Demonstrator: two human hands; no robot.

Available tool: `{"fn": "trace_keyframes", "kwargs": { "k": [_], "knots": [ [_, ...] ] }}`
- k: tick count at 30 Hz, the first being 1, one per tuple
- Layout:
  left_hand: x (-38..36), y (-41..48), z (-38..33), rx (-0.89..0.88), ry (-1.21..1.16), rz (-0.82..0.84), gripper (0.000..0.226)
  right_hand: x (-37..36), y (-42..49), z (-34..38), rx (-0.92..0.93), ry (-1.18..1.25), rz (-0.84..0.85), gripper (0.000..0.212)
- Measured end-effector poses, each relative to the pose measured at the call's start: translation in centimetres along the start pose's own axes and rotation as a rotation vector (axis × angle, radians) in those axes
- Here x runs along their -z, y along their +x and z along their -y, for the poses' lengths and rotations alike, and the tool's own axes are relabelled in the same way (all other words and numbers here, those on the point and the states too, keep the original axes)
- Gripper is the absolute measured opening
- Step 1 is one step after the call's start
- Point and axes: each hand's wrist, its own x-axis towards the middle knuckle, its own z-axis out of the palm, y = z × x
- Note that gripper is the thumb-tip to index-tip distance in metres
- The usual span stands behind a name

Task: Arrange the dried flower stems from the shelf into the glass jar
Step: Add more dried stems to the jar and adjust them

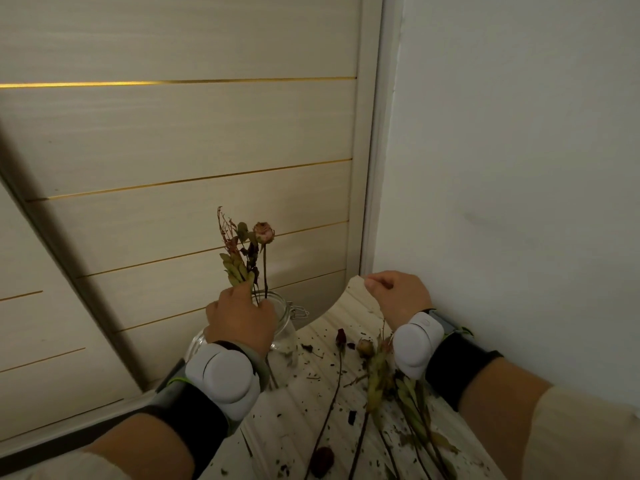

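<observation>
A clear glass jar (284,329) with a wire clasp stands at the back of the white ribbed shelf (298,414). Dried flower stems (265,258), among them a pink rose bud and leafy sprigs, rise upright out of its mouth. My left hand (242,322) is closed around these stems right at the jar's rim and hides part of the jar. My right hand (398,296) hovers to the right, near the wall, fingers pinched; a thin leafy stem (376,372) seems to hang from it down to the shelf. Loose stems (337,379) lie on the shelf below.
Cream panelled doors (180,140) with gold strips stand behind and left of the jar. A white wall (519,168) bounds the shelf on the right. Dry crumbs and a fallen dark rose head (322,459) litter the shelf. White devices are strapped to both wrists.
</observation>
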Motion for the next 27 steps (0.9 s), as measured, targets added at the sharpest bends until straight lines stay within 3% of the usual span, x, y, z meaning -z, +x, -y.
{"fn": "trace_keyframes", "kwargs": {
  "k": [10, 16, 27],
  "knots": [
    [-1.5, -3.9, -3.8, -0.273, -0.188, -0.077, 0.038, 5.7, -0.8, -4.9, -0.045, -0.027, -0.081, 0.024],
    [-4.6, -6.5, -5.1, -0.282, -0.184, 0.084, 0.039, 7.4, -1.7, -8.9, -0.088, -0.105, -0.071, 0.026],
    [-11.9, -9.5, -2.6, -0.141, -0.139, 0.363, 0.04, 8.0, -3.3, -15.9, -0.233, -0.249, -0.049, 0.028]
  ]
}}
